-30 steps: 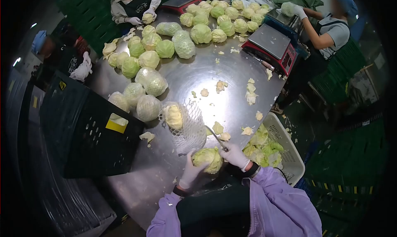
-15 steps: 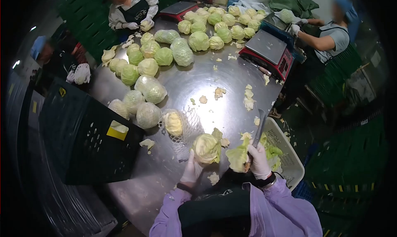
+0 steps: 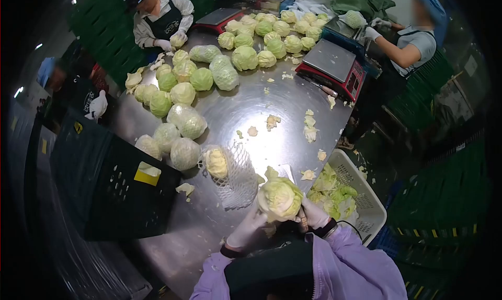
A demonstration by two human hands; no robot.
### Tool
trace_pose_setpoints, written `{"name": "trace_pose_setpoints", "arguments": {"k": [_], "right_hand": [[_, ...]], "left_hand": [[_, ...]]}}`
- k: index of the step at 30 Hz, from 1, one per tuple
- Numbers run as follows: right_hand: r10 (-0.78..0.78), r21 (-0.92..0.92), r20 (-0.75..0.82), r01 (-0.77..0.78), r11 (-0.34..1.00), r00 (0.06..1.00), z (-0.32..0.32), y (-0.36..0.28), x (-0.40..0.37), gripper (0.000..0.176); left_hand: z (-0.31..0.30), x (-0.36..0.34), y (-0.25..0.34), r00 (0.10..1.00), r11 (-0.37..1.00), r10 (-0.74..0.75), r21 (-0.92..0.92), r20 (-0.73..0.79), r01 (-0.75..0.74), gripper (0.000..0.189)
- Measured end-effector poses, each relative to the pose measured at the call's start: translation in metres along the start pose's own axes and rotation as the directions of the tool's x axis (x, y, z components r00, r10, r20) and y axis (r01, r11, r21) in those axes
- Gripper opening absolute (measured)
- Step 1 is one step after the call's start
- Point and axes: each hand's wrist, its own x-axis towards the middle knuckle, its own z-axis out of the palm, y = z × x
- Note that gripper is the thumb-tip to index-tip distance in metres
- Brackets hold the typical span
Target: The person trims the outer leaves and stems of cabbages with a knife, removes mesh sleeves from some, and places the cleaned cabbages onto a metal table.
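Observation:
A trimmed cabbage (image 3: 280, 199) is up in front of me, its pale cut base turned toward the camera. My left hand (image 3: 250, 225), in a white glove, is closed round its lower left side. In my gloved right hand (image 3: 316, 214) is a knife (image 3: 303, 222) by its wooden handle. Part of the blade shows behind the cabbage, and the fingers of that hand also touch the cabbage's right side. To the left, a foam net (image 3: 235, 187) lies on the metal table (image 3: 225, 122) with a smaller pale cabbage (image 3: 216, 163) in it.
A white basket (image 3: 372, 216) of trimmed leaves (image 3: 334, 195) stands at my right. Dark crate (image 3: 115, 179) at left. Wrapped cabbages (image 3: 185, 153), bare cabbages (image 3: 246, 58) and a red scale (image 3: 330, 64) lie beyond. Co-workers (image 3: 413, 43) stand around the table.
The right hand and knife have swung left to the cabbage. A loose leaf has left the right hand, and more leaves show in the basket. The cabbage has moved right and turned base up.

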Motion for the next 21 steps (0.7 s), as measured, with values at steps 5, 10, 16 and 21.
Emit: {"name": "trace_pose_setpoints", "arguments": {"k": [5, 10, 16, 21], "right_hand": [[0.206, -0.459, -0.021, -0.192, 0.867, 0.978, 0.005, -0.036, 0.009, 0.052], [0.307, -0.426, -0.074, -0.308, 0.85, 0.949, -0.012, -0.023, 0.044, 0.049], [0.089, -0.465, -0.178, -0.164, 0.87, 0.98, -0.012, 0.018, 0.073, 0.04], [-0.027, -0.554, -0.081, -0.023, 0.832, 0.996, -0.01, 0.024, 0.08, 0.037]], "left_hand": [[-0.017, -0.007, 0.018, 0.935, 0.44, 0.355, 0.884, -0.012, -0.156, 0.109], [-0.028, 0.0, -0.009, 0.913, 0.643, 0.377, 0.754, -0.158, -0.135, 0.097], [-0.034, -0.017, -0.032, 0.848, 0.954, 0.052, 0.278, -0.527, 0.114, 0.08], [-0.028, -0.016, -0.019, 0.79, 0.626, 0.432, 0.775, -0.435, 0.084, 0.096]]}}
